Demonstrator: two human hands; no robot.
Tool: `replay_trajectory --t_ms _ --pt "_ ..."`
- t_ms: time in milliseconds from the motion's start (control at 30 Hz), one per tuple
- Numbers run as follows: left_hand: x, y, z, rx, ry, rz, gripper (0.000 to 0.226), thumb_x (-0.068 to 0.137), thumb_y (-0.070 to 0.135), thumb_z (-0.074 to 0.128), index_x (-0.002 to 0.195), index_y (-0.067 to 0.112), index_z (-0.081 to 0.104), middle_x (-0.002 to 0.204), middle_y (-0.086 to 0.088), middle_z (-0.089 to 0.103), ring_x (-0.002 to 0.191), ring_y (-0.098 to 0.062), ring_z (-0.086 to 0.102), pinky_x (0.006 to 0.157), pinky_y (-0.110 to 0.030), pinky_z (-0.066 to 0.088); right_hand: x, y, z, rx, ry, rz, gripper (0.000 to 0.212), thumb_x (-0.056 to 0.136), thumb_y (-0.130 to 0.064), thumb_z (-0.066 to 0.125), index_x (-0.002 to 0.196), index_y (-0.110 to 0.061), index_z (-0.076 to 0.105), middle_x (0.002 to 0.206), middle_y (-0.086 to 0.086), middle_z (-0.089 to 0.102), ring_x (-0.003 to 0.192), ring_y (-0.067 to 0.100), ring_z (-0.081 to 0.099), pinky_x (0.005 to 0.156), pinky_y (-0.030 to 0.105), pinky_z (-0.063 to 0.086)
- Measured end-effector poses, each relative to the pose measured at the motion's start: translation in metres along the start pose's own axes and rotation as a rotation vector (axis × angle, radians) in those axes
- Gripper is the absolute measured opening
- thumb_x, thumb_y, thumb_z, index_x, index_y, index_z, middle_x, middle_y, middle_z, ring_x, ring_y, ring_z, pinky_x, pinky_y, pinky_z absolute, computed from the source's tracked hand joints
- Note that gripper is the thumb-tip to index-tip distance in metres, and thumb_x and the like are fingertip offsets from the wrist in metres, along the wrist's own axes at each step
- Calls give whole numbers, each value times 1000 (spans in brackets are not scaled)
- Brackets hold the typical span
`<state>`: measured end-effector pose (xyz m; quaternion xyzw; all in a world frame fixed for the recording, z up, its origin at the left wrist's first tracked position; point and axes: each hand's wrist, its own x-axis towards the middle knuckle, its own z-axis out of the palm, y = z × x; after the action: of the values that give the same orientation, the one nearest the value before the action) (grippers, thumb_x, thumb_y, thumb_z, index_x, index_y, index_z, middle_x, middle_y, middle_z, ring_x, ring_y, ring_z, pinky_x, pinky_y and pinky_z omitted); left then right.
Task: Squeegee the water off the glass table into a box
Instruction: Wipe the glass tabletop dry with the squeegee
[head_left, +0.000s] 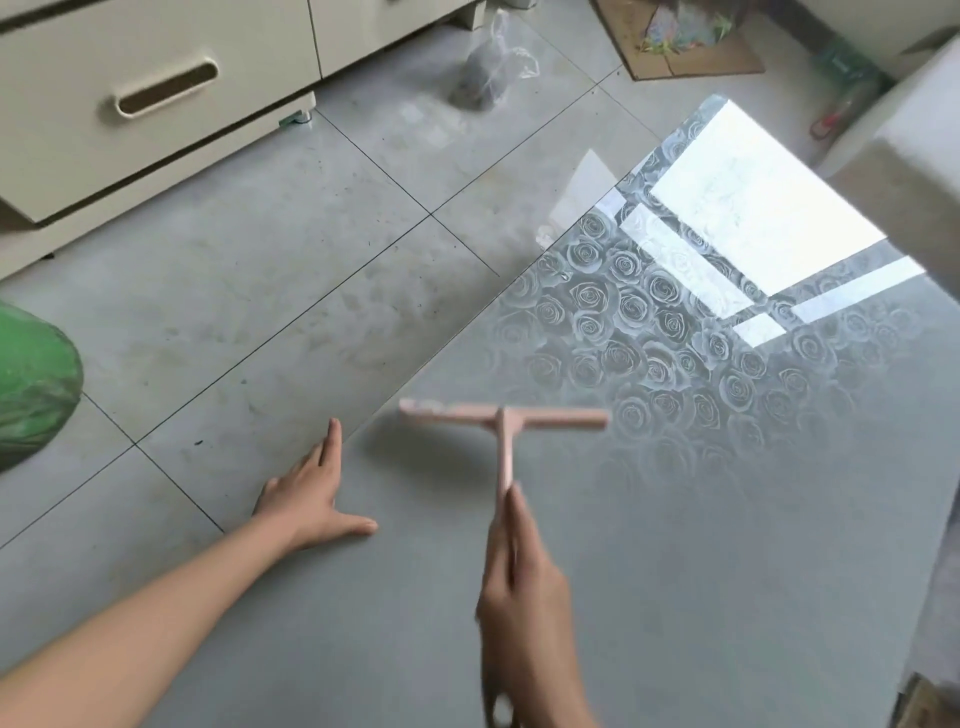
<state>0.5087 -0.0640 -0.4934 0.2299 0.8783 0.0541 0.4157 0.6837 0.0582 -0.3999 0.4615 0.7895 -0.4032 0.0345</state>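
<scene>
Head view, looking down on a rectangular glass table top printed with a grey rose pattern (675, 545), which reflects a bright window in its far part. The left hand (306, 499) lies flat at the table's left edge, fingers straight and together, thumb spread out to the side, holding nothing. The right hand (519, 587) is curled round the lower end of the handle of a pale pink T-shaped plastic squeegee (501, 421). The squeegee's handle points away from the person. Its crossbar lies over the glass near the left edge, just beyond the left hand's fingertips, and a shadow falls under it on the glass. The crossbar is blurred, so whether it touches the glass cannot be told.

Surroundings: a grey tiled floor (260, 291) lies to the left of the table. A cream cabinet with a slotted drawer handle (156, 93) stands at the upper left. A green bag (31, 384) sits at the left border, a clear plastic bag (488, 67) lies on the floor beyond, and a flat piece of brown cardboard (691, 57) lies at the top.
</scene>
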Motion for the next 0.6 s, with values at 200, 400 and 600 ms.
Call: replay_trajectory --t_ms 200,400,600 --pt "2 -5 2 -46 28 25 133 67 62 72 147 17 -25 161 3 -6 147 -14 11 114 -47 25 21 -9 15 -34 -43 29 44 99 -20 39 142 -32 41 69 10 51 67 39 57 69 48 51" --pt "-6 -6 9 -48 68 -55 134 64 69 69 149 17 -20 161 1 -8 148 -13 3 115 -51 16 111 -61 -5 59 -2 79 22 98 -18 31 100 -14 53 78 16 57 53 26 59 47 30 49" --pt "-23 1 9 54 168 -104 132 65 78 60 149 9 -14 157 -8 10 145 -19 13 113 -46 23 15 -45 -19 261 -64 22 18 94 -14 52 111 -18 55 62 0 51 44 14 51 46 28 44"
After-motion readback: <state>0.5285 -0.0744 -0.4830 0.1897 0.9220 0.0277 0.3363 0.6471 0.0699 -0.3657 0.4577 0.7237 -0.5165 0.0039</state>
